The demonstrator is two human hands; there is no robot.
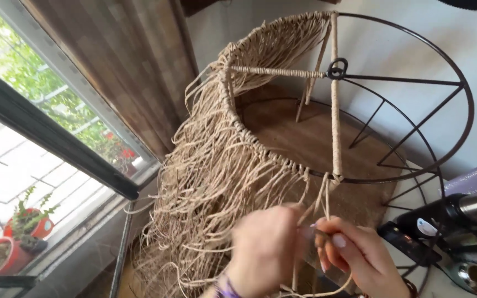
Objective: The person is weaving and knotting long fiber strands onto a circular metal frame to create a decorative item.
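Pinching raffia strand (pixel 325 201) between left hand (pixel 263 248), right hand (pixel 360 254)

Two hands, left (pixel 263 248) and right (pixel 357 256), are showing. One wire frame (pixel 415 118) is standing, one straw fringe (pixel 211 176) hanging. Two red pots (pixel 15 243) are sitting outside one window (pixel 40 138).

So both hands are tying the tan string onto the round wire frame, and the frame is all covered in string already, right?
Not quite. The head view shows both hands, left and right, working the tan string at the round wire frame, but only part is covered: the left side carries the string fringe, while the right side is bare dark wire.
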